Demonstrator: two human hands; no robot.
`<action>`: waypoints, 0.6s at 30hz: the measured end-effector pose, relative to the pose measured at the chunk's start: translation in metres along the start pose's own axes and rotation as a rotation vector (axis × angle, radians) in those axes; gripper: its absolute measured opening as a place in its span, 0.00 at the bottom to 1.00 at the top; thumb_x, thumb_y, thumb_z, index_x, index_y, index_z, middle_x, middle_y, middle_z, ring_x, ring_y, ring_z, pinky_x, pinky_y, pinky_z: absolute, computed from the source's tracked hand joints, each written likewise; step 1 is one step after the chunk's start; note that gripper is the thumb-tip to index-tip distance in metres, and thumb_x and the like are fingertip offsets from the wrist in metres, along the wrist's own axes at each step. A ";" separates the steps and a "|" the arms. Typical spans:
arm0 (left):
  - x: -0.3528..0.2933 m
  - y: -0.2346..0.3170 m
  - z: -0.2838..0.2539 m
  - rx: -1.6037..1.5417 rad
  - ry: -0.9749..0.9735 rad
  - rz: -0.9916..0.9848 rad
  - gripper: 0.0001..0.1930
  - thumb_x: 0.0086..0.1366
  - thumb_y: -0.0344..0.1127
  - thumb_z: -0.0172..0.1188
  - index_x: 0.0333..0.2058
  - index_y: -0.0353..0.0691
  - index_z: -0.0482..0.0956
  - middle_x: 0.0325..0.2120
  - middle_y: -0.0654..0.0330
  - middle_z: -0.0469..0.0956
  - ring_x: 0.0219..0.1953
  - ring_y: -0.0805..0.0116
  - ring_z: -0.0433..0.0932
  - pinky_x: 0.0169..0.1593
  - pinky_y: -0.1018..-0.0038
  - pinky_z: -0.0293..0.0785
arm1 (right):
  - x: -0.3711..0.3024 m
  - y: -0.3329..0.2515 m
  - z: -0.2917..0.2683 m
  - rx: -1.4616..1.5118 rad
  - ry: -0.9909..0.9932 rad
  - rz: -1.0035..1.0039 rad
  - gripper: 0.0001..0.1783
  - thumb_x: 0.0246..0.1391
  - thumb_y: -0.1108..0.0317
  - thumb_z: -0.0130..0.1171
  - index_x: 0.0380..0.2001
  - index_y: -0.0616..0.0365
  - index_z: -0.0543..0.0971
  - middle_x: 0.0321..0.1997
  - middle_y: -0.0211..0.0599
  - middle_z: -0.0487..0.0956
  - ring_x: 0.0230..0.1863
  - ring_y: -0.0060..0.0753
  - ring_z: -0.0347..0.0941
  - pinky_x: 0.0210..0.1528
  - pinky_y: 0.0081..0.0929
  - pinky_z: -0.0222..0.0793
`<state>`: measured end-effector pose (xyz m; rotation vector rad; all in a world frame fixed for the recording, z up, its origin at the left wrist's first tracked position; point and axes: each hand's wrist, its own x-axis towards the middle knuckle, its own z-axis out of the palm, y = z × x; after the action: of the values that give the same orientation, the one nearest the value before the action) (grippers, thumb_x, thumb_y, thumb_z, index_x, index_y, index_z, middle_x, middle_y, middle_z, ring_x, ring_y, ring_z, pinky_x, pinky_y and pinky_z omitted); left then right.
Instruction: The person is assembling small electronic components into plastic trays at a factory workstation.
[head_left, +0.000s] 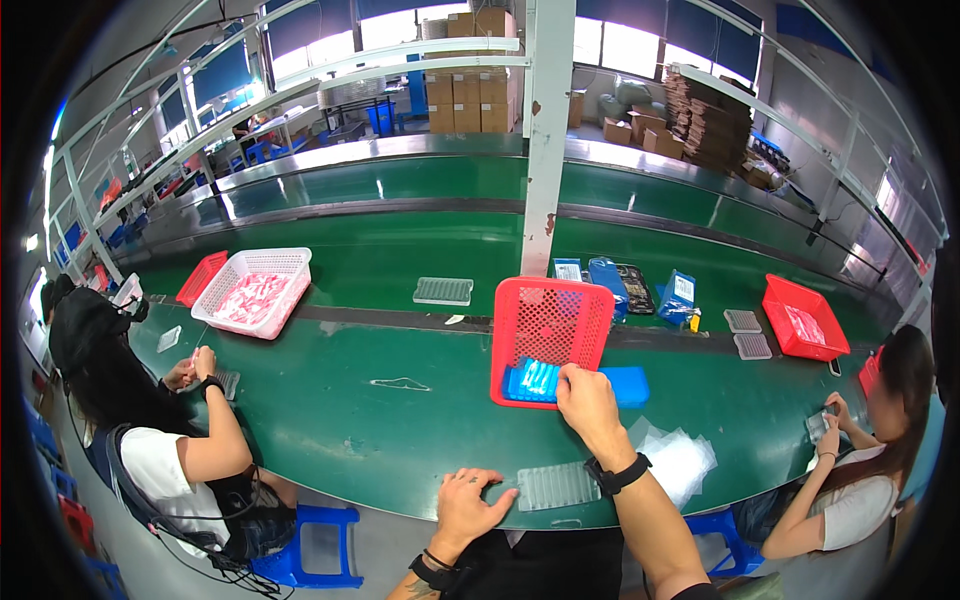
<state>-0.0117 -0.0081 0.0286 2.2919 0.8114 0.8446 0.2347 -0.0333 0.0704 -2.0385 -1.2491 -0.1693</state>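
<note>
My left hand (470,510) lies on the green table near its front edge, fingers spread. Its thumb touches or nearly touches the left end of a clear ribbed plastic tray (555,487). My right hand (588,402) reaches forward to the front of a red perforated basket (505,330), which leans up facing me. Its fingers are curled together at the right end of some shiny blue pieces (530,380) in the basket's lower part; the fingertips are hidden. Just right of that hand is a flat blue block (628,387). Clear plastic sheets or bags (672,462) lie beside my right forearm.
Behind the basket stands a white post (540,150), with blue packages (680,290) to its right. Another clear tray (443,291) lies farther back. Co-workers sit left and right, near a white basket (262,285) of pink-white pieces and a red basket (805,318).
</note>
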 end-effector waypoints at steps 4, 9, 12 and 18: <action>0.000 0.001 -0.006 0.081 -0.107 0.134 0.27 0.42 0.52 0.74 0.41 0.46 0.81 0.41 0.63 0.80 0.43 0.61 0.75 0.43 0.66 0.66 | 0.000 -0.013 -0.009 -0.159 -0.042 -0.017 0.12 0.50 0.66 0.58 0.37 0.61 0.78 0.32 0.52 0.79 0.33 0.56 0.78 0.36 0.47 0.74; 0.005 0.013 -0.013 0.126 -0.172 0.190 0.35 0.42 0.54 0.72 0.48 0.45 0.77 0.46 0.61 0.77 0.48 0.57 0.72 0.49 0.64 0.65 | -0.024 -0.045 -0.043 -0.201 -0.147 -0.042 0.19 0.48 0.58 0.62 0.38 0.62 0.78 0.40 0.52 0.77 0.36 0.55 0.78 0.37 0.46 0.75; 0.006 0.011 -0.011 0.085 -0.171 0.183 0.36 0.43 0.53 0.71 0.51 0.44 0.75 0.47 0.59 0.77 0.50 0.55 0.72 0.51 0.62 0.64 | -0.052 -0.052 -0.059 -0.254 -0.638 -0.245 0.36 0.40 0.45 0.66 0.46 0.61 0.75 0.45 0.50 0.76 0.47 0.53 0.74 0.46 0.46 0.72; -0.004 -0.005 -0.020 -0.002 -0.184 0.108 0.37 0.47 0.55 0.68 0.53 0.43 0.72 0.50 0.57 0.75 0.52 0.55 0.71 0.53 0.60 0.64 | -0.097 -0.040 -0.052 -0.234 -0.718 -0.348 0.40 0.32 0.47 0.74 0.47 0.59 0.74 0.43 0.43 0.73 0.48 0.49 0.72 0.48 0.46 0.70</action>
<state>-0.0295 -0.0017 0.0369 2.3868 0.6106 0.6666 0.1649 -0.1257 0.0839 -2.1371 -2.1082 0.3008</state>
